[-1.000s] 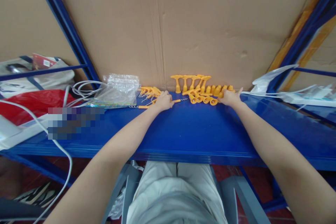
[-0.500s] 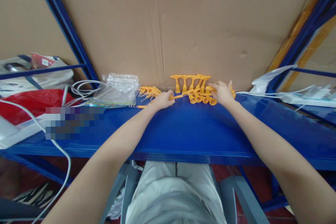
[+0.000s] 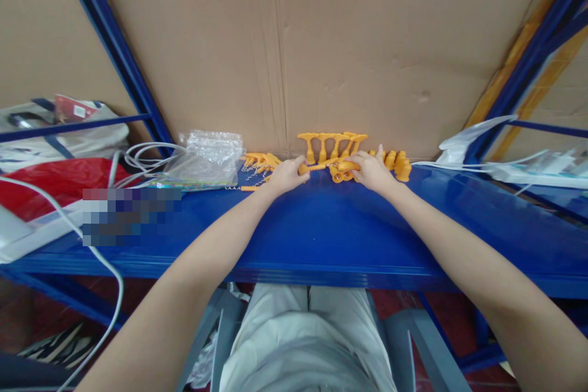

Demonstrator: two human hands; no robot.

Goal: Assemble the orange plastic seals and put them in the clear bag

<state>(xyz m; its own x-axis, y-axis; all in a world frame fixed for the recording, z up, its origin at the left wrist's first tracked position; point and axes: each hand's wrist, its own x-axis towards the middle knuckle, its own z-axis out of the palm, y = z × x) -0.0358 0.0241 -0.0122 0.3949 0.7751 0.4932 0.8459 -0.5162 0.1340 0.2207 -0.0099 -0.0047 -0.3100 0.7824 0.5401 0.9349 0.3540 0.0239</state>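
— What's in front of the person from where you stand?

— A big cardboard sheet stands as the back wall; below it runs the blue shelf, with both bare forearms stretched across it towards the far edge.

— And off to the side?

— A clear plastic bag lies left of the hands, against the cardboard; loops of white cable sit just beyond it.

— What are the hands doing?

— The left hand has its fingertips pinched on one end of a ribbed orange rod; the right hand is curled round an orange cone piece at the rod's other end; the rod lies low over the shelf, between the two hands.

— Anything else orange?

— T-shaped orange pieces stand upright in a row just behind the rod, touching the cardboard; a few orange caps stand right of the right hand; smaller orange bits lie beside the bag; too small to tell more.
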